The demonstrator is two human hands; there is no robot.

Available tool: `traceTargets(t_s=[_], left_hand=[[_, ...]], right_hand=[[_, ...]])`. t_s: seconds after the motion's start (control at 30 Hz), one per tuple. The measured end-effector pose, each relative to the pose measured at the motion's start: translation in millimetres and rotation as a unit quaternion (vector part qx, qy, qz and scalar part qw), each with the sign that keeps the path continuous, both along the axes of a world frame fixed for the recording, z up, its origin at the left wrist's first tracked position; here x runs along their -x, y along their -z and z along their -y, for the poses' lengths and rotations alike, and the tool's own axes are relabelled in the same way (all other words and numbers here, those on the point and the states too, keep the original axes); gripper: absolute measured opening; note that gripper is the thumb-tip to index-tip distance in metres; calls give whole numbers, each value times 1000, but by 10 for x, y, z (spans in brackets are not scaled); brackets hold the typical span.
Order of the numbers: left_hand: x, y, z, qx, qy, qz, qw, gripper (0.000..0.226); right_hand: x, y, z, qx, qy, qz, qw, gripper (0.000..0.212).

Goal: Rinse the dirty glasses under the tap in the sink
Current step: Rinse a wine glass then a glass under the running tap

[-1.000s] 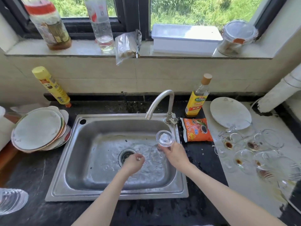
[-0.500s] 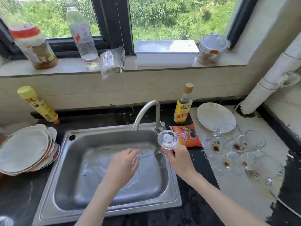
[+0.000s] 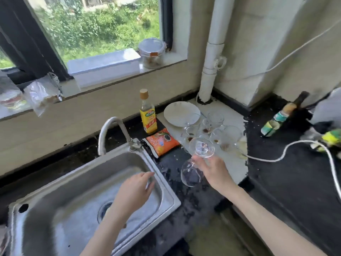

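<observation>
Cut off, blurred and covered parts

The sink [image 3: 166, 185] runs off the lower left of the frame, and the left hand [image 3: 134, 191] over it covers part of its basin. At the left edge a jar [image 3: 10, 95] on the sill is cropped and smeared. The dirty glasses [image 3: 212, 126] right of centre overlap, so their number cannot be told. The right hand [image 3: 214, 170] hides the stem of the wine glass [image 3: 195, 163]. At the right edge a pale object [image 3: 328, 108] is cut off, unidentifiable.

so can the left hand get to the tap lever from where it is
Probably yes. The left hand is open over the sink's right side, and the tap lever sits just beyond the rim with nothing between them. The right hand holds a wine glass off to the side.
</observation>
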State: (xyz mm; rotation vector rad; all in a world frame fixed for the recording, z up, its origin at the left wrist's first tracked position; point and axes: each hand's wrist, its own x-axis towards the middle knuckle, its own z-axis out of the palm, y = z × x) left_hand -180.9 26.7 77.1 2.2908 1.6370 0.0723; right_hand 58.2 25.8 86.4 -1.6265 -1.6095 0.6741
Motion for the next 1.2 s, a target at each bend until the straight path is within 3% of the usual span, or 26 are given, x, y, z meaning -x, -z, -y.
traceTargets(t_s=[0.23,0.5,0.73,0.9,1.2], left_hand=[[-1420,-363,211,-7,259,50,965,43],[-2982,-573,1355,-40,496,134,857,39],[-4330,-525,2710,-44,563,151,811,34],[-5173,-483,3722,8,600,169,782,37],[-6623,-468,4231,-30,664,111,739,49]], right_hand=[[-1120,-473,1335,-53,229,4,972,17],[-2214,-741,3374,-67,440,-18,895,23],[-3059,-803,5161,-83,563,0,822,19],[-3661,-875,6018,-83,622,-19,779,18],[-4821,-828,6519,-38,636,12,770,25]])
